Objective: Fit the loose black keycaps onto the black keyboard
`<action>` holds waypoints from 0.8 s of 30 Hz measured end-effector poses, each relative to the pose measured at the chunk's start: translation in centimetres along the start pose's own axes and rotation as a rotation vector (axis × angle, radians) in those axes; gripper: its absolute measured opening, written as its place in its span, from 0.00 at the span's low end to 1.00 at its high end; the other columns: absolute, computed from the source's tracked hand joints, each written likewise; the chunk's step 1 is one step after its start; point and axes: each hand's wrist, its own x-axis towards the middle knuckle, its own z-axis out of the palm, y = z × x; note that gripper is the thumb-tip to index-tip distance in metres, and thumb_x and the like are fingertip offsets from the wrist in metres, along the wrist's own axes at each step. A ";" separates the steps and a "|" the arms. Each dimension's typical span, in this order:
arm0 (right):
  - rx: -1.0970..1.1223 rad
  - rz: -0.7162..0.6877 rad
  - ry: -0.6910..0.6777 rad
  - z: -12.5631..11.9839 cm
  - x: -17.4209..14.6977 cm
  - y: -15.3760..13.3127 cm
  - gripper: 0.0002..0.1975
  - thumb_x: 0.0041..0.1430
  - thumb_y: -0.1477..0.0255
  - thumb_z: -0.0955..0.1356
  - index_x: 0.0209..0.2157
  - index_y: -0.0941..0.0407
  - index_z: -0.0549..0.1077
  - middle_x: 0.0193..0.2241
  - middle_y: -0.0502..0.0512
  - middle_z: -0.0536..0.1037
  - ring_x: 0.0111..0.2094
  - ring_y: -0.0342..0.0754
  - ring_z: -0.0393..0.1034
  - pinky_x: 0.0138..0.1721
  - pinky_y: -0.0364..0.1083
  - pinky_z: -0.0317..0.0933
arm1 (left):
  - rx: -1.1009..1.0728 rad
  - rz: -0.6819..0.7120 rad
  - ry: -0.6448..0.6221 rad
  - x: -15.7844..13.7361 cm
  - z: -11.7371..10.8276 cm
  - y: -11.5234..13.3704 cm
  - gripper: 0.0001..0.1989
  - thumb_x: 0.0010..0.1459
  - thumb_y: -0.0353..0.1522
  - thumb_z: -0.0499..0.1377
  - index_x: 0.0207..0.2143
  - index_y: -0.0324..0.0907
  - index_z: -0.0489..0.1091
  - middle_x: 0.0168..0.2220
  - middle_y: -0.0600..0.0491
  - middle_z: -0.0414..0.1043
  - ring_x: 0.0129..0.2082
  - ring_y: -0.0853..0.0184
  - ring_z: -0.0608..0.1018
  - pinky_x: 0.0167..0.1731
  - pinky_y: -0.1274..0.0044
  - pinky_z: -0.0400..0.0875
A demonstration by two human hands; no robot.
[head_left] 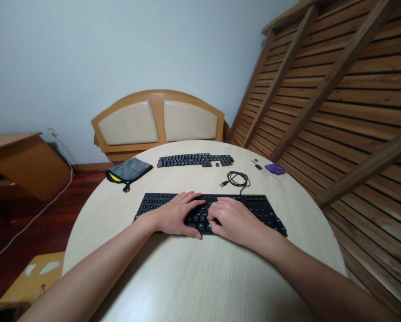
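Keyboard: black, lies flat on the table, long edge toward the person; its middle (197, 219) shows between the hands.
Key field: keycaps are visible between the hands; rows at both ends show small pale marks, detail too small to tell.
Left hand (178, 217): palm down on the left-middle part of the keyboard; grip wide, fingers spread, thumb at the front edge.
Right hand (233, 219): on the right-middle part, just beside the left hand; grip narrow, fingers curled. Cannot tell whether it holds anything.
Cable (239, 180): black, coiled behind the keyboard, right of center; USB plug (224, 184) at the left of the coil.
Loose keycaps (183, 160): set in close rows toward the far edge of the table (193, 281).
Gray cloth (133, 169): black border, yellow underside; left of the loose keycaps.
Purple item (274, 168): near the right far edge, beside small slender items (261, 168).
Background: padded wooden panel (160, 116) beyond the table; slatted wooden frame (354, 96) at right.
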 end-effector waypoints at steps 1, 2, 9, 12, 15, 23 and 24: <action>-0.017 -0.008 -0.002 0.0 0.0 -0.2 0.05 0.57 0.77 0.68 0.30 0.57 0.77 0.32 0.54 0.82 0.37 0.51 0.74 0.51 0.50 0.62 | 0.005 -0.001 -0.005 0.0 0.0 0.0 0.50 0.49 0.59 0.63 0.65 0.38 0.59 0.69 0.35 0.50 0.68 0.44 0.55 0.65 0.53 0.50; -0.035 -0.012 -0.005 0.0 0.1 -0.3 0.05 0.56 0.77 0.68 0.30 0.57 0.78 0.32 0.55 0.82 0.38 0.51 0.75 0.53 0.50 0.61 | 0.008 -0.001 -0.007 0.0 0.0 0.0 0.50 0.49 0.59 0.63 0.65 0.37 0.59 0.69 0.35 0.50 0.68 0.44 0.55 0.65 0.54 0.50; -0.054 -0.014 -0.029 -0.2 0.4 -0.6 0.07 0.56 0.78 0.67 0.29 0.57 0.78 0.32 0.57 0.82 0.37 0.53 0.75 0.48 0.50 0.63 | -0.002 -0.006 0.001 0.0 0.0 0.0 0.50 0.48 0.59 0.63 0.65 0.40 0.59 0.69 0.36 0.50 0.68 0.43 0.55 0.64 0.52 0.51; 0.036 0.086 -0.052 -0.4 0.3 -0.4 0.06 0.54 0.77 0.68 0.27 0.55 0.77 0.30 0.53 0.82 0.33 0.50 0.75 0.36 0.46 0.62 | -0.030 -0.005 0.010 0.0 0.0 -0.1 0.50 0.48 0.58 0.65 0.65 0.42 0.58 0.69 0.36 0.50 0.68 0.42 0.54 0.64 0.51 0.50; 0.060 0.131 -0.051 -0.4 0.2 -0.3 0.05 0.53 0.77 0.68 0.27 0.54 0.77 0.30 0.52 0.81 0.32 0.49 0.75 0.32 0.45 0.59 | -0.033 -0.009 0.008 0.0 0.1 -0.1 0.50 0.48 0.58 0.64 0.66 0.42 0.58 0.69 0.37 0.50 0.68 0.43 0.54 0.64 0.51 0.50; 0.127 0.170 0.097 0.4 1.6 2.5 0.06 0.61 0.72 0.66 0.34 0.54 0.76 0.33 0.51 0.81 0.34 0.47 0.74 0.36 0.44 0.60 | -0.021 -0.008 0.001 0.1 -0.1 0.1 0.52 0.48 0.59 0.64 0.67 0.40 0.56 0.68 0.36 0.51 0.68 0.43 0.55 0.64 0.52 0.50; 0.107 0.208 0.109 0.5 2.2 3.2 0.07 0.62 0.71 0.65 0.36 0.54 0.76 0.34 0.51 0.81 0.35 0.47 0.74 0.36 0.44 0.60 | -0.014 -0.012 -0.005 0.0 -0.1 0.1 0.52 0.48 0.59 0.63 0.67 0.40 0.56 0.68 0.35 0.51 0.68 0.43 0.55 0.64 0.52 0.50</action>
